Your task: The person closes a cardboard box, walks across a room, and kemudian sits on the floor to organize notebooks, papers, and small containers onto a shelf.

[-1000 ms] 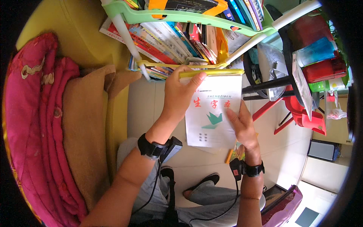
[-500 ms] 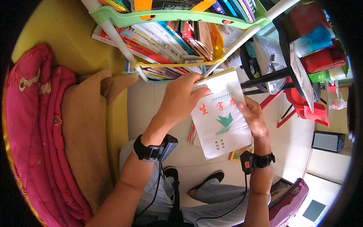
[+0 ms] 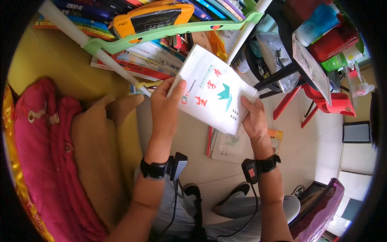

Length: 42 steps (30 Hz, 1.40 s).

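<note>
Pale tiles covered the floor [image 3: 227, 172], with an olive-yellow sofa [image 3: 38, 56] along the left and a green-rimmed shelf [image 3: 181, 29] across the top of my view. Books [image 3: 147, 56] leaned on its tiers, and an orange-and-black case [image 3: 152, 20] stood among them. From my remote station I watched two bare hands share one thing, a white notebook [image 3: 215, 90] with red characters and a green folded-bird shape on its cover.

It was up in the air between them, above the floor and in front of the shelf, tilted so that its printed lines climbed toward the right. I could see the left hand [image 3: 165, 105] gripping the left edge, its thumb laid on the cover. The right hand [image 3: 254, 119] pinched the right side near a bent corner, thumb in front; the fingers behind were mostly hidden from me.

Below, another pale notebook [image 3: 225, 150] lay on the tiles, partly covered in my view, and an orange book [image 3: 277, 139] showed beside the right wrist. Farther right I made out a red chair [image 3: 332, 104]. A magenta quilt [image 3: 40, 161] and a brown cloth [image 3: 94, 157] lay on the sofa.
</note>
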### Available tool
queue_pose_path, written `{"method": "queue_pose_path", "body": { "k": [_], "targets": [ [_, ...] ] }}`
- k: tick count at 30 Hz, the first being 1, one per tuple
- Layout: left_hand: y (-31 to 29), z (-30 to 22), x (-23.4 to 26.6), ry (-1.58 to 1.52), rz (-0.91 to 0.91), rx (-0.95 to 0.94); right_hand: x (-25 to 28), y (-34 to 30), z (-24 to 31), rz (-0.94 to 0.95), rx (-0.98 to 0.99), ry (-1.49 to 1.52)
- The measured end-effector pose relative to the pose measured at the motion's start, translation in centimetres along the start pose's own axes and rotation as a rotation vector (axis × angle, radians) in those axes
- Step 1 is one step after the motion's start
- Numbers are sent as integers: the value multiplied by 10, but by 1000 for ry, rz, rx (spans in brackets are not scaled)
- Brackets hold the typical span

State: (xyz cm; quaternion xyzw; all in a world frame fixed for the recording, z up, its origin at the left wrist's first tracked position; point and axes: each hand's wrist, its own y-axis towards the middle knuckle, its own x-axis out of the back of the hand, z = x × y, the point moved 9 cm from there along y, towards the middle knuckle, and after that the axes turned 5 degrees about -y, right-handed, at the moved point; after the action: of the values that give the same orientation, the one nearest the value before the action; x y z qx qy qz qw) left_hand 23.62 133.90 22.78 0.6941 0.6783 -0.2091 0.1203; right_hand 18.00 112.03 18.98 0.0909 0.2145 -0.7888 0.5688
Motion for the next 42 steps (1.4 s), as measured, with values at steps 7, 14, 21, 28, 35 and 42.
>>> {"method": "queue_pose_path", "body": {
  "k": [7, 14, 21, 28, 35, 42],
  "targets": [
    [-3, 15, -19, -304, 138, 181, -25, -38, 22, -119, 80, 35],
    [-12, 34, -20, -11, 51, 12, -17, -81, 106, -292, 263, -682],
    [-71, 5, -98, 821, 463, -683, -75, -81, 107, -27, 473, -1258],
    [-45, -8, -57, 735, 207, -494, -93, -33, 94, 228, 255, -550],
    [-19, -30, -21, 813, 200, -518, -102, 74, 49, 8, 863, -1505],
    [-5, -33, 3, 782, 215, -414, -129, 96, 35, -136, 839, -1891]
  ]
}}
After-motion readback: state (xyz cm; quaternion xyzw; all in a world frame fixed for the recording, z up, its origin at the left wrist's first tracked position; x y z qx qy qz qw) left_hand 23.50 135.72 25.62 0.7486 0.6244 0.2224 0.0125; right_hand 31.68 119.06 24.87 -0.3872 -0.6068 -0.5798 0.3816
